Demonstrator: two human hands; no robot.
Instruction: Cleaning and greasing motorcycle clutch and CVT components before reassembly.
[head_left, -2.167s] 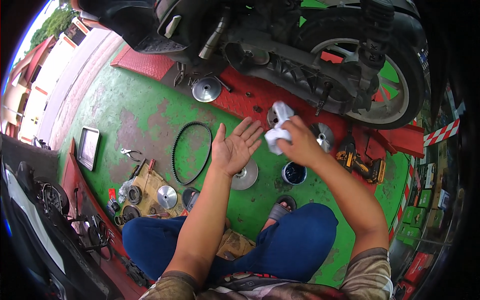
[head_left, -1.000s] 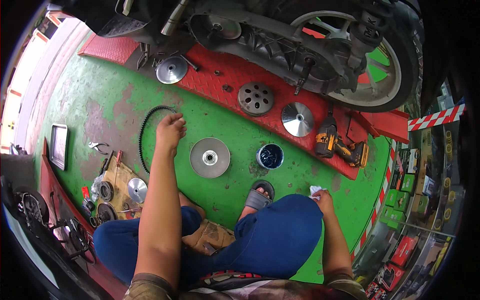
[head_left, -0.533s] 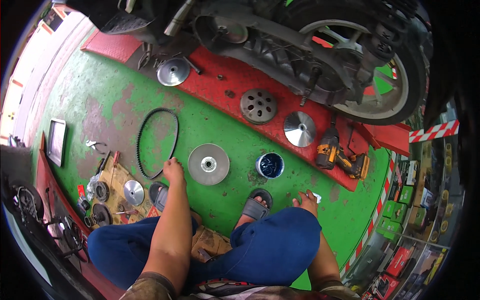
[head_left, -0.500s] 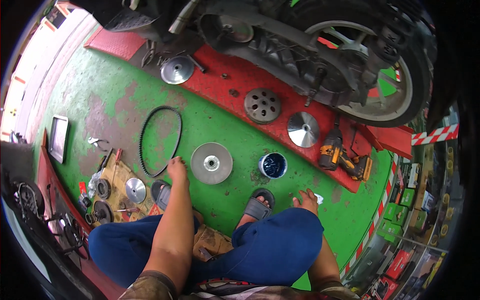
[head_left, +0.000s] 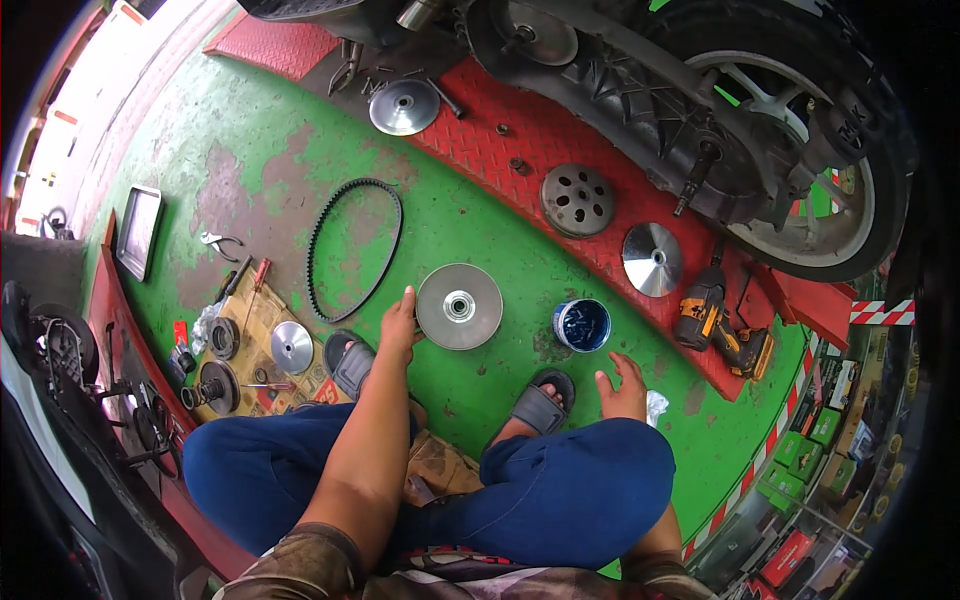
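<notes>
head view: left hand (head_left: 398,325) touching pulley disc (head_left: 459,306) edge.

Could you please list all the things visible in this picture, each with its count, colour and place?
pulley disc: 1, silver, green floor, at the left fingertips
drive belt: 1, black, floor, left of the disc
tub: 1, blue, floor, right of the disc
clutch bell: 1, grey, red ramp
cone plate: 1, silver, red ramp
cordless drill: 1, orange-black, ramp edge
white rag: 1, beside the right hand
scooter wheel: 1, black, upper right
left hand: open, touching the disc
right hand: open, above the knee
</notes>
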